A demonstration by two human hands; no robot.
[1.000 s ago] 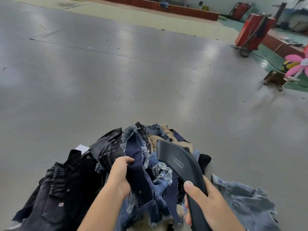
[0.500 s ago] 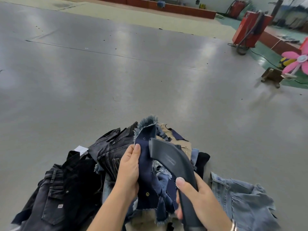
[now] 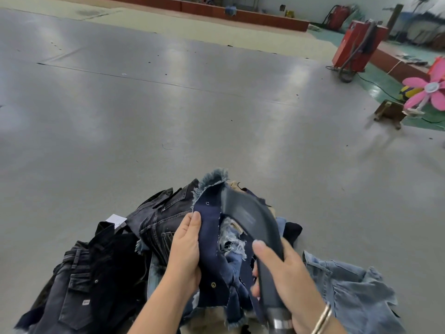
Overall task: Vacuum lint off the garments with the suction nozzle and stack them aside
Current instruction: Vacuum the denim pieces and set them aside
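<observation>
The left hand [image 3: 186, 249] holds a frayed navy denim garment [image 3: 212, 237] in its grip; the right hand [image 3: 286, 276] grips the dark suction nozzle [image 3: 250, 218], which is pressed against it.

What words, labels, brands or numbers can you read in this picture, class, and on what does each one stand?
None can be read.
Suction nozzle: a faint printed patch, too blurred.
Black jeans: a small white tab on the pocket, too small.
White tag on the pile: marks too small.
Red machine: no legible text.
</observation>
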